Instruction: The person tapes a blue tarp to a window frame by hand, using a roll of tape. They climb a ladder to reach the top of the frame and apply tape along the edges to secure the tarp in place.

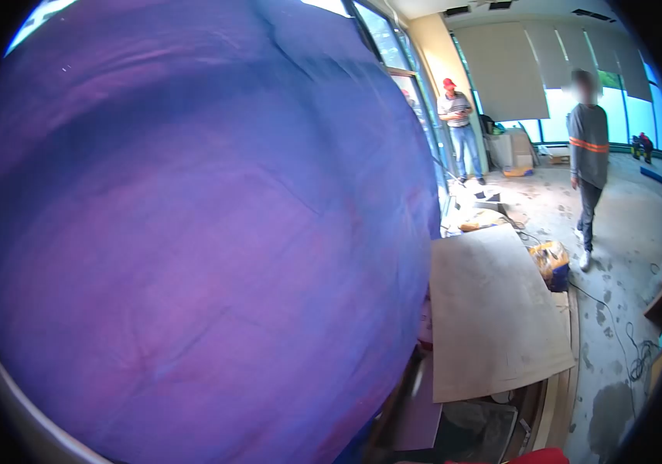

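Observation:
A large purple-blue sheet [199,232], creased like cloth or plastic, fills the left and middle of the head view very close to the camera. Neither my left hand nor my right hand can be seen. At the bottom edge a red piece [540,456] pokes into view, too cut off to identify. Just right of the sheet lies a flat board [493,309], dusty and light brown. Whatever is behind the sheet stays hidden.
A person in a grey top [590,147] is on the dusty floor to the right. Another person wearing a red cap [456,116] stands by the windows. A yellow-and-blue bag [551,264] sits beside the board. A dark cable [617,325] trails across the floor.

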